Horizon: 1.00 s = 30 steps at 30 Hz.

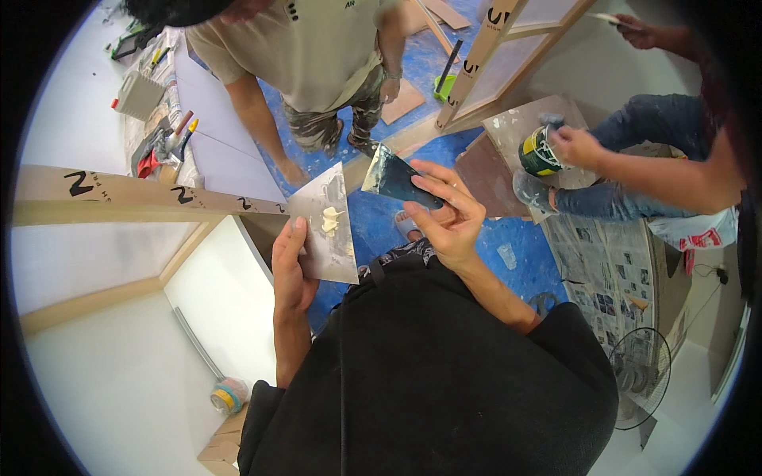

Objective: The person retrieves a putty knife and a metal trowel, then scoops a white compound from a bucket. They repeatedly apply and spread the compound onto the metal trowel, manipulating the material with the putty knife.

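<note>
My left hand (293,262) grips the left edge of a flat, pale rectangular board (333,256), thumb on its face. A small heap of cream-coloured paste (331,221) lies on the board among grey smears. To the right, my right hand (449,214) holds a dark, flat spreader (400,183) between thumb and fingers. Pale paste coats the spreader's far left edge, which is beside the board's upper right side and apart from the heap.
A person in a beige shirt (309,53) stands ahead. Another, seated at right, has a hand at a green bucket (539,152). Wooden-framed panels (107,199) stand left and ahead. Blue sheeting (381,229) covers the floor. A wire-guarded fan (640,375) is at lower right.
</note>
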{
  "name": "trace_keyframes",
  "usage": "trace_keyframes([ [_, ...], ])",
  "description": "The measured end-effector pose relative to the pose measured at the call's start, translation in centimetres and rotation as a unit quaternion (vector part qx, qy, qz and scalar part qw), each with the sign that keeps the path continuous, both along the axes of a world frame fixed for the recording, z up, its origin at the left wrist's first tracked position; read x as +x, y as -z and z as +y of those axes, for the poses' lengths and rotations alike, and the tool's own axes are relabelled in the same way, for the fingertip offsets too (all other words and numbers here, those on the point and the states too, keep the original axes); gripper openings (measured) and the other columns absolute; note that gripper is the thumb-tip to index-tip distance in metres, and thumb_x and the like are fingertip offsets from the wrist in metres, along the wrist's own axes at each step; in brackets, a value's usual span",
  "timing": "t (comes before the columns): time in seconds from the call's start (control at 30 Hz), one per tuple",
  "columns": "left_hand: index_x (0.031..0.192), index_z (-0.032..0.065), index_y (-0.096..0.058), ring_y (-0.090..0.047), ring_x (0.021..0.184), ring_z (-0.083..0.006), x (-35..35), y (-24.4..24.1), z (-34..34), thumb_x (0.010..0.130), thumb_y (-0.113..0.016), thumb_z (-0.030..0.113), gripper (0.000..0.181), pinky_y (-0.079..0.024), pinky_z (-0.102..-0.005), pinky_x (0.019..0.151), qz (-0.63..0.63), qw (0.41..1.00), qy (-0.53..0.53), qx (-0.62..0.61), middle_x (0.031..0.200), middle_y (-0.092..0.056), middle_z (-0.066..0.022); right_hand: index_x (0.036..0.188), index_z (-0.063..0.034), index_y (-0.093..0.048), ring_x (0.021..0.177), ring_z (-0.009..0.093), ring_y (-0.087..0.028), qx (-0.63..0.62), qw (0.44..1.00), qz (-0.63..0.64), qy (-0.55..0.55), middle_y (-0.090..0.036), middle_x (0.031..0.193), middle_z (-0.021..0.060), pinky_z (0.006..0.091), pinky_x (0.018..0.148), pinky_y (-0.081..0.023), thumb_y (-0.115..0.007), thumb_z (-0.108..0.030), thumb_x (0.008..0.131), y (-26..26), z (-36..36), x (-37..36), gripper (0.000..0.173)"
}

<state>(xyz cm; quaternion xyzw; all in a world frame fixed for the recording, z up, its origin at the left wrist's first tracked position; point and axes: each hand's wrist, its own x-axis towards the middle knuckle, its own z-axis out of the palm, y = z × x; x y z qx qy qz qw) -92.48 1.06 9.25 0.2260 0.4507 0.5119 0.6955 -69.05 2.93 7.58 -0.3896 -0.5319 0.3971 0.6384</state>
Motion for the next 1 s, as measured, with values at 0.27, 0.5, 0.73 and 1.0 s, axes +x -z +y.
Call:
trace_keyframes([
  [0.27,0.123,-0.0005,-0.054,-0.061,0.098,-0.0130,0.4,0.7,-2.1,0.101,-0.048,0.026,0.034,-0.049,-0.0277,0.086,-0.048,0.999,0.018,0.009,0.110,-0.064,-0.0071,0.110,0.0085,-0.060,0.085,0.030,-0.070,-0.112,0.987,0.101,0.060,-0.067,0.100,0.0201,0.0347,0.071,-0.060,-0.056,0.000,0.094,-2.3,-3.7,-0.8,0.018],
  [0.5,0.117,-0.0004,-0.055,-0.065,0.085,-0.0118,2.6,0.5,-3.0,0.101,-0.049,0.027,0.032,-0.054,-0.0264,0.075,-0.234,0.963,0.123,-0.045,0.102,-0.066,-0.0062,0.101,0.0075,-0.067,0.095,0.034,-0.069,0.254,0.916,-0.293,0.105,-0.068,0.104,0.0244,0.0390,0.081,-0.058,-0.068,0.014,0.071,-3.3,-5.4,1.3,0.031],
  [0.73,0.112,-0.0002,-0.058,-0.067,0.077,-0.0118,9.5,-2.7,-3.3,0.101,-0.048,0.026,0.030,-0.055,-0.0257,0.070,-0.245,0.967,0.044,-0.046,0.095,-0.068,-0.0064,0.095,0.0000,-0.069,0.091,0.037,-0.070,0.334,0.904,-0.266,-0.014,-0.070,0.104,0.0195,0.0356,0.073,-0.059,-0.070,0.012,0.068,-3.3,-6.9,5.0,0.030],
  [1.0,0.113,-0.0017,-0.058,-0.066,0.078,-0.0092,17.0,-4.2,-4.0,0.101,-0.049,0.024,0.030,-0.054,-0.0224,0.070,-0.227,0.972,0.054,-0.002,0.095,-0.068,-0.0073,0.097,0.0030,-0.069,0.092,0.040,-0.069,0.352,0.903,-0.242,-0.033,-0.069,0.103,0.0217,0.0402,0.078,-0.059,-0.064,0.015,0.069,-2.6,-5.4,12.5,0.030],
])
